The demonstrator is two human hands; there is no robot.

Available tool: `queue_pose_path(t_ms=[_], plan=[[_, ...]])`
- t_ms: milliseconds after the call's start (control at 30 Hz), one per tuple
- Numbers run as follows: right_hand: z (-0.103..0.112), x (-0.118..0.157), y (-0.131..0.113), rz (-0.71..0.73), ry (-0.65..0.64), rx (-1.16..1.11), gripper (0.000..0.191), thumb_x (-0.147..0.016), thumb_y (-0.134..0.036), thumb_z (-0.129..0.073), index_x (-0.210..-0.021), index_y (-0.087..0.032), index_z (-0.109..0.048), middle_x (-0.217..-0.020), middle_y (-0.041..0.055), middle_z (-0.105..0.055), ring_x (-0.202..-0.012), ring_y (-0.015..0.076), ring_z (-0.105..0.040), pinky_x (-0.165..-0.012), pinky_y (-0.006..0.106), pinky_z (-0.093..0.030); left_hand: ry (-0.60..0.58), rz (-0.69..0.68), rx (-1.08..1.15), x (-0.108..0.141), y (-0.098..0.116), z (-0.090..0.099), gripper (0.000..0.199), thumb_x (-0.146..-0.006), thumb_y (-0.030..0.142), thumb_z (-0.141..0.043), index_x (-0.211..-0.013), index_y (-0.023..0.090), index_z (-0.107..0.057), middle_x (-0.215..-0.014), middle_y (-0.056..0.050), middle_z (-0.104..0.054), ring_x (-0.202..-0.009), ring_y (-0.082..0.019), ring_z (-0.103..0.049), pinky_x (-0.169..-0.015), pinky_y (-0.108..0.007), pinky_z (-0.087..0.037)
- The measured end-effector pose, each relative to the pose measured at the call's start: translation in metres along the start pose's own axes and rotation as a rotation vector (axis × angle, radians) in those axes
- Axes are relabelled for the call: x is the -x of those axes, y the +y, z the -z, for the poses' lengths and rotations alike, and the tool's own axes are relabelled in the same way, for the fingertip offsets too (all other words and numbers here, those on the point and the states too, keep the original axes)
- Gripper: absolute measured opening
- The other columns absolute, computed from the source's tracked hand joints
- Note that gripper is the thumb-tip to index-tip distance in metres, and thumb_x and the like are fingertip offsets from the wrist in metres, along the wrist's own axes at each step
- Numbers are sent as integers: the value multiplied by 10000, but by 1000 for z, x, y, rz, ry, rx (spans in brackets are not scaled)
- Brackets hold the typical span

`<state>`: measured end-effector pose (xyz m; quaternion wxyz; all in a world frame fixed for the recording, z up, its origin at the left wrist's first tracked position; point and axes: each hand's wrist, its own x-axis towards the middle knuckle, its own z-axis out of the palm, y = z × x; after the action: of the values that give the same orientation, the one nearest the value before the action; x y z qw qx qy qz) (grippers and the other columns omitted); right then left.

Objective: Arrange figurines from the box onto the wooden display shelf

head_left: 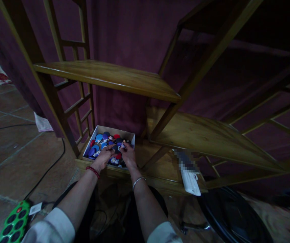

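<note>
A shallow, open, rectangular cardboard box with whitish inner walls (pixel 117 131) sat on the honey-brown wooden bottom shelf (pixel 145 155), at its left end. Inside lay a loose jumble of flat round discs in light blue, purple, red and black, mixed with small light-and-dark figure-shaped pieces (pixel 114 161); some purple discs (pixel 91 152) gathered along the left side.

The left hand (pixel 105 156) and the right hand (pixel 128 155) reached over the front of the box, fingers bent and close together among the contents, near a dark round piece (pixel 116 149) between them. Whether either hand gripped it, I could not tell.

Well apart to the right, a white packet (pixel 191 183), its upper part blurred out, lay on the shelf's front edge.
</note>
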<state>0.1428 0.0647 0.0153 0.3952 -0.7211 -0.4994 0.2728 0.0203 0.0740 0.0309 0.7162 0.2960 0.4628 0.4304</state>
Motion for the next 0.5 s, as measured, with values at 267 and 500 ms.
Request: queue_pose_path(t_ms=[267, 500], plan=[[4, 2, -4, 19, -4, -14, 255, -727, -229, -530, -974, -227, -594, -850, -8, -655, -772, 125, -607, -729, 238, -470, -42, 25, 52, 2, 2, 0, 290, -714, 0, -537, -959, 137, -612, -917, -58, -614, -781, -105, -591, -825, -299, -493], [2, 0, -1, 6, -6, -36, 264, -717, -236, -545, -976, -224, -596, -823, -10, -655, -745, 124, -606, -723, 243, -473, -60, 29, 81, 6, 5, -2, 269, -736, -5, -510, -939, 136, -615, -903, -53, -615, -802, -106, -588, -841, -308, -488]])
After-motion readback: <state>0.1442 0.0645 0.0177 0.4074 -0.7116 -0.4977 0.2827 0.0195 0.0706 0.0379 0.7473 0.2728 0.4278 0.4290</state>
